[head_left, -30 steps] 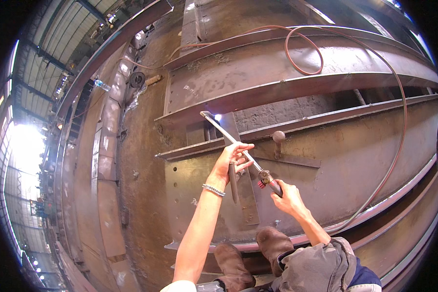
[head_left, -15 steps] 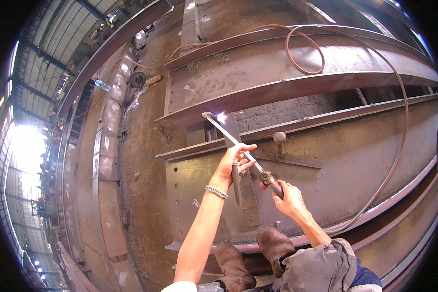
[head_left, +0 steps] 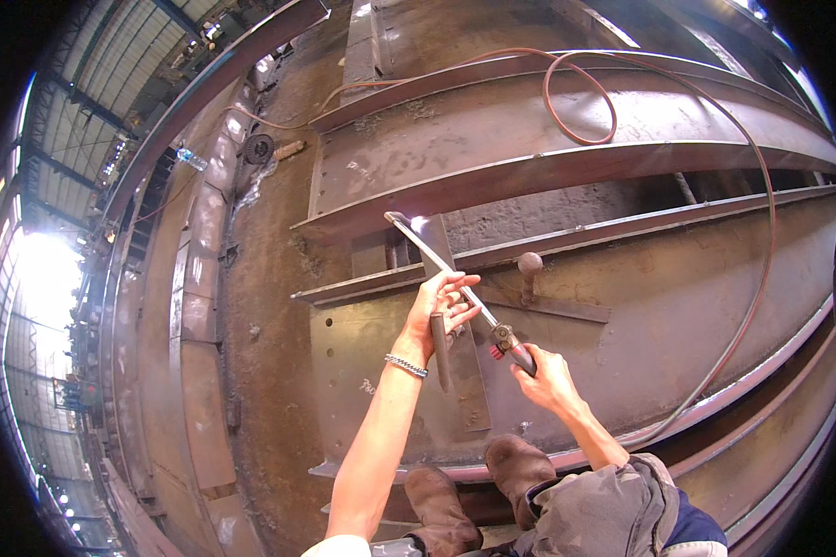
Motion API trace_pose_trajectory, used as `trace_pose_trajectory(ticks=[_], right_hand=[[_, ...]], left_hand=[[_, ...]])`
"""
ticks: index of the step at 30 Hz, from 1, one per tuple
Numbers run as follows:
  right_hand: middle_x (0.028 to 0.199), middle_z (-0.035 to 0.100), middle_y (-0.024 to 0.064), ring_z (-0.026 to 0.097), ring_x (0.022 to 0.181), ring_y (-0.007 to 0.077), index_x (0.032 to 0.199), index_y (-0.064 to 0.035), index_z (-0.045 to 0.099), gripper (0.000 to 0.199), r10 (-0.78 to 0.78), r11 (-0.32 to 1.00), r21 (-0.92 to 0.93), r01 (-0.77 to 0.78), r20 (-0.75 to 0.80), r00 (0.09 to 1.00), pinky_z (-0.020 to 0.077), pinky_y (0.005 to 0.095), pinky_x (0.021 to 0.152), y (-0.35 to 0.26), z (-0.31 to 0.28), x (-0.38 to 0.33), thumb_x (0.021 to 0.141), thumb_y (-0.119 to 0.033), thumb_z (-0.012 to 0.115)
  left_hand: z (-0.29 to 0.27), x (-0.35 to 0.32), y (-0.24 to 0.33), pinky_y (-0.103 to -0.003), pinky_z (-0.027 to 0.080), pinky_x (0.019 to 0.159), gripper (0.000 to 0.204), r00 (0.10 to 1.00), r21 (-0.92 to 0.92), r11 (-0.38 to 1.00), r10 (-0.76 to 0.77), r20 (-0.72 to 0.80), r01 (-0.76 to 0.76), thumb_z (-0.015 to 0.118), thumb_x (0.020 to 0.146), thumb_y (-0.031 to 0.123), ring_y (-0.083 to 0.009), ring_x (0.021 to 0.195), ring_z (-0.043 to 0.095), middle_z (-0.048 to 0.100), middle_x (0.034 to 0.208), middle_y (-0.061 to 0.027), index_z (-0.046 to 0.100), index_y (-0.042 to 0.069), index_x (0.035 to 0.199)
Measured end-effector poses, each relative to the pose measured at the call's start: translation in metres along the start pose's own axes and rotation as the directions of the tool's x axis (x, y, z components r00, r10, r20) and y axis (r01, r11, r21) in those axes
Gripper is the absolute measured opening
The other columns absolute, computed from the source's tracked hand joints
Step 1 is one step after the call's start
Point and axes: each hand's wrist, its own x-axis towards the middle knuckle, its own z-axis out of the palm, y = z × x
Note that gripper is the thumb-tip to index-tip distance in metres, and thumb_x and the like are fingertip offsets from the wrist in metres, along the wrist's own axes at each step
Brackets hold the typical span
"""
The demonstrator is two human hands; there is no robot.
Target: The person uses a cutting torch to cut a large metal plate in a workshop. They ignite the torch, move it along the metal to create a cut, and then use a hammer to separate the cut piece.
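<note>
A cutting torch [head_left: 434, 258] slants up and leftward across the steel beams. Its handle is gripped by my right hand [head_left: 542, 379], just below the valve body with a red knob [head_left: 496, 353]. Farther up, my left hand [head_left: 441, 306] steadies the torch tube between curled fingers. A dark narrow metal strip [head_left: 439, 353] also hangs from that palm; how it is held is partly hidden. The torch head reaches the lower flange of the upper beam [head_left: 437, 167], beside a bright glow [head_left: 418, 224]. Beneath my hands, a flat steel plate [head_left: 474, 399] lies across the nearer beam [head_left: 697, 269].
A round-headed metal piece [head_left: 529, 264] stands by a flat bar [head_left: 567, 312] on the nearer beam. A reddish hose [head_left: 768, 186] loops over the beams toward the right. My boots [head_left: 441, 501] rest at the near edge. A plastic bottle [head_left: 192, 159] lies far left.
The bright spot at the torch head has shrunk and dimmed. Both hands keep their holds on the torch, while the whole view has shifted slightly.
</note>
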Motion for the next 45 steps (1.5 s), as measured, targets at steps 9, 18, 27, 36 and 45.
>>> trace_pose_trajectory(ticks=[9,18,27,36,45], right_hand=[[0.080,0.068,0.0212,0.067,0.071,0.0289,0.125,0.0007,0.067,0.045,0.018,0.997,0.076,-0.019,0.009,1.000,0.0534,0.0392,0.072,0.023,-0.011,0.006,0.086,-0.023,0.074],[0.068,0.060,-0.0011,0.049,0.056,0.0062,0.131,-0.0045,0.067,0.048,0.179,0.945,0.236,-0.227,0.208,0.962,0.0425,0.0279,0.050,0.032,-0.010,0.009,0.091,-0.029,0.076],[0.070,0.059,-0.0001,0.053,0.068,0.0089,0.120,-0.0058,0.070,0.051,0.190,0.976,0.092,-0.200,0.108,0.976,0.0465,0.0299,0.067,0.049,0.005,0.010,0.098,-0.052,0.066],[0.066,0.054,-0.0022,0.045,0.062,0.0076,0.104,-0.0048,0.074,0.054,0.275,0.960,0.019,-0.279,0.120,0.954,0.0383,0.0294,0.057,0.053,0.005,0.013,0.099,-0.057,0.062],[0.063,0.054,-0.0022,0.043,0.051,0.0058,0.097,-0.0030,0.073,0.057,0.220,0.943,0.230,-0.241,0.115,0.969,0.0346,0.0277,0.047,0.047,0.007,0.011,0.101,-0.058,0.059]], left_hand=[[-0.021,0.023,-0.023,-0.035,0.059,0.096,0.035,0.995,0.149,0.984,0.095,0.022,-0.097,0.063,0.103,0.033,-0.0209,0.101,0.069,0.068,0.116,-0.0115,0.063,0.003,0.122],[-0.032,0.046,-0.041,-0.030,0.057,0.088,0.035,0.989,0.303,0.943,0.116,0.090,-0.138,0.055,0.107,0.041,-0.0136,0.102,0.070,0.074,0.116,-0.0065,0.061,0.010,0.121],[-0.039,0.062,-0.052,-0.033,0.061,0.087,0.033,0.977,0.152,0.973,0.152,0.146,-0.174,0.052,0.108,0.040,-0.0181,0.099,0.072,0.072,0.111,-0.0086,0.060,0.008,0.116],[-0.047,0.073,-0.059,-0.030,0.063,0.081,0.040,0.986,0.169,0.972,0.154,0.067,-0.164,0.054,0.108,0.037,-0.0172,0.099,0.072,0.074,0.112,-0.0101,0.063,0.007,0.132],[-0.049,0.077,-0.062,-0.030,0.063,0.079,0.042,0.985,0.104,0.982,0.148,0.093,-0.157,0.056,0.107,0.039,-0.0148,0.093,0.071,0.075,0.111,-0.0079,0.062,0.008,0.135]])
